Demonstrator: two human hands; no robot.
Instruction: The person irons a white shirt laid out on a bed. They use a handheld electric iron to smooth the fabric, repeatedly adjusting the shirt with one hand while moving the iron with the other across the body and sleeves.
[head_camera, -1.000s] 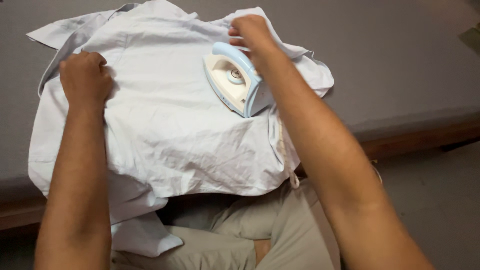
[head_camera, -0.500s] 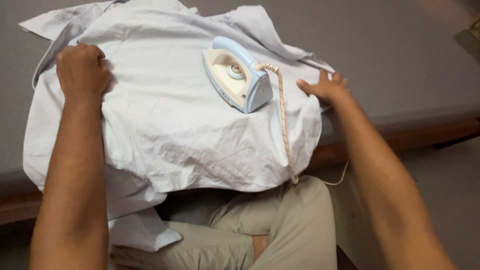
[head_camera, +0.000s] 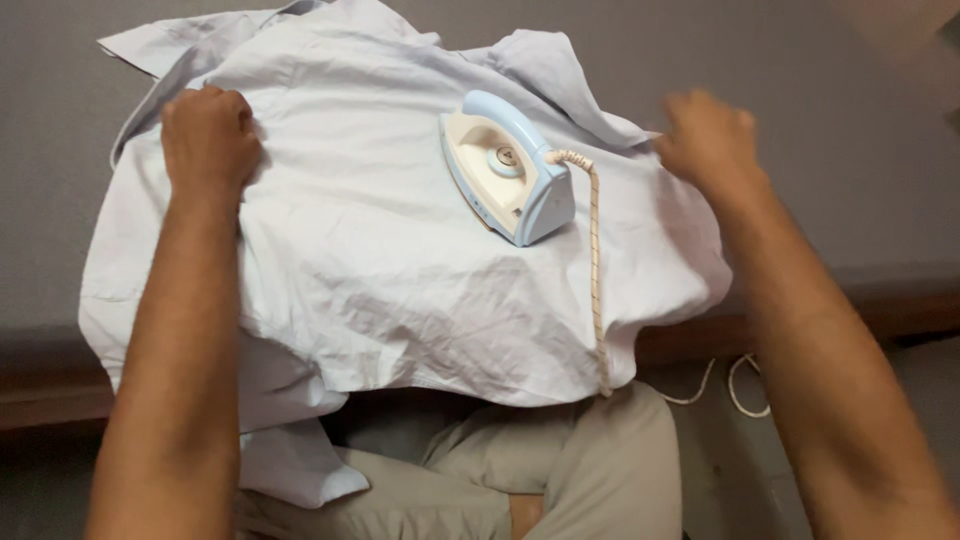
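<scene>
Left hand: my left hand (head_camera: 208, 135) sits curled into a fist on the upper left of the shirt, knuckles up, bunching or pinning the cloth beneath it; I cannot tell which.

Shirt: the pale blue shirt (head_camera: 380, 270) lies spread over the grey padded surface (head_camera: 850, 150), collar end away from me, its lower part hanging off the near edge toward my lap.

Condition: creases run across the whole near half, and a sleeve lies folded and rumpled beyond the iron.

Progress: I judge the pressing barely under way; little of the fabric looks flat, and nearly all of the panel is left to do.

Iron: the cream and light blue iron (head_camera: 508, 165) rests on its soleplate in the middle of the shirt, nobody touching it.

Cord: its braided cord (head_camera: 597, 270) runs from the heel of the iron down over the shirt's edge.

Right hand: my right hand (head_camera: 708, 140) is blurred at the shirt's right edge, fingers bent; whether it pinches cloth I cannot tell.
</scene>
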